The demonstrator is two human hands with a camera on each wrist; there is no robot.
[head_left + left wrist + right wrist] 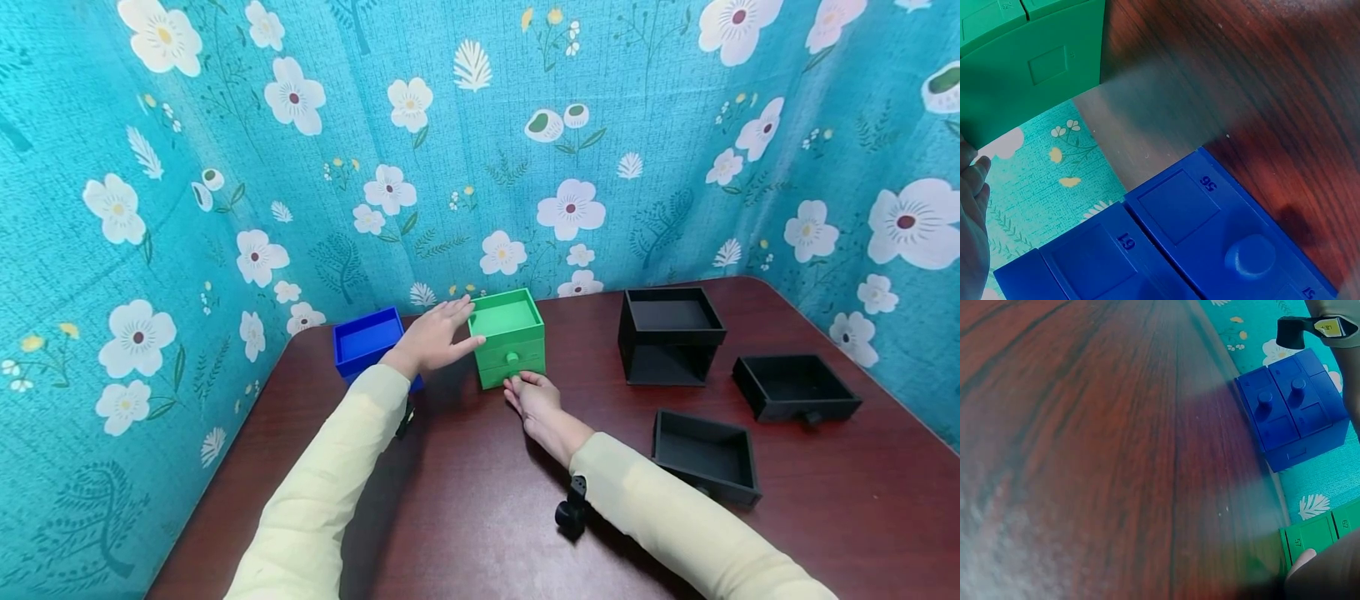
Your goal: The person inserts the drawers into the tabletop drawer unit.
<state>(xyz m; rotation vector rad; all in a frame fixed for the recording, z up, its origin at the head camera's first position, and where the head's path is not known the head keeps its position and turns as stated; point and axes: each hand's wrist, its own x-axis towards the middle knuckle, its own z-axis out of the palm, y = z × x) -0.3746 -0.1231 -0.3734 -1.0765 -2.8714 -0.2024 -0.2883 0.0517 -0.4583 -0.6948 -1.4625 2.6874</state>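
Note:
A green two-drawer box (512,329) with an open tray top stands at the middle back of the table. My left hand (437,335), fingers extended and thumb spread, touches its left side near the top rim. At the front, my right hand (537,402) pinches the knob of the lower green drawer, and the fingertips hide that knob. The upper green knob (512,358) shows just above. Both green drawers look pushed in. A blue two-drawer box (1172,219) stands to the left, partly behind my left wrist in the head view; its drawers are in.
On the right stands a black box frame (670,337) with its drawer space bare. Two black drawers, one farther right (797,387) and one nearer (705,454), lie on the brown table (465,508). A flowered curtain (480,167) hangs behind the table's far edge.

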